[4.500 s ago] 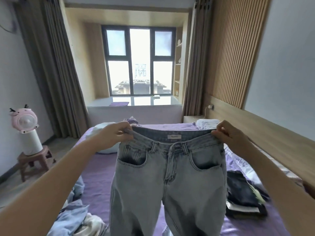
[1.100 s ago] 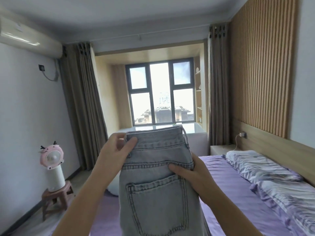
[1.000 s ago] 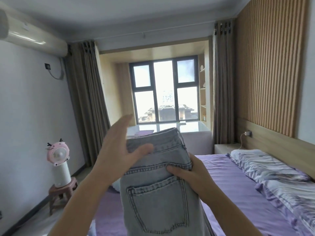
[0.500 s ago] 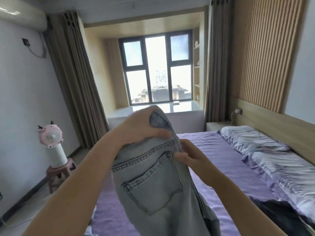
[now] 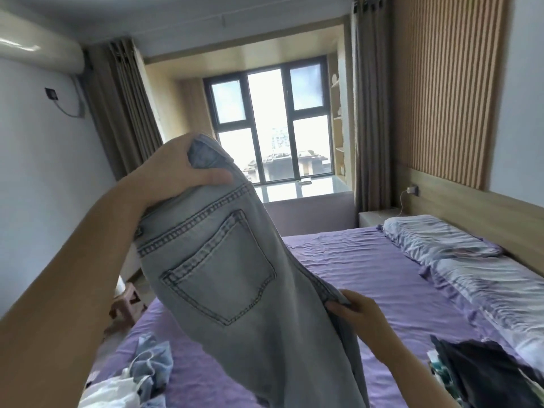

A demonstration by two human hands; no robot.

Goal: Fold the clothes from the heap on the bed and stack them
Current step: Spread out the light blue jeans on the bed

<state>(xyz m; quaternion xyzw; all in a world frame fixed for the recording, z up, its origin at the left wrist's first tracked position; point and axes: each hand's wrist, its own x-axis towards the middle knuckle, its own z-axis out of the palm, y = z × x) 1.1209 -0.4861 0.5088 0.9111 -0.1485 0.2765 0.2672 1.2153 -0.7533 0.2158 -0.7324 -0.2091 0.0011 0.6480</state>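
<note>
Denim: pale blue jeans [image 5: 232, 278], folded lengthwise with one back pocket facing the camera, held up in the air above the bed [image 5: 368, 278] and tilted, waistband high at the upper left, legs running down past the bottom edge of the head view.
Left hand [image 5: 173, 175]: raised at the upper left, fingers and thumb curled over the waistband end, gripping the bunched denim there.
Right hand [image 5: 357, 315]: lower, at the right side of the jeans, thumb and fingers pinching the seam edge of the leg below the pocket.
Bed sheet: purple and wrinkled, spread under the jeans, which hang clear of it where visible.
Heap [image 5: 138, 378]: crumpled light blue and white clothes on the near left corner of the bed, below the left forearm.
Dark clothes [image 5: 485, 375]: a pile of dark garments at the near right, just beside the bedding; whether it is neatly folded cannot be told.
Pillows [image 5: 435, 240]: striped grey-lilac, lying along the wooden headboard on the right.
Stool [image 5: 126, 304]: small, pinkish-brown, on the floor left of the bed, partly hidden by the jeans.
Window [image 5: 270, 128]: dark-framed, bright, at the far end between brown curtains [image 5: 123, 104].
Air conditioner [image 5: 38, 54]: white, high on the left wall.
</note>
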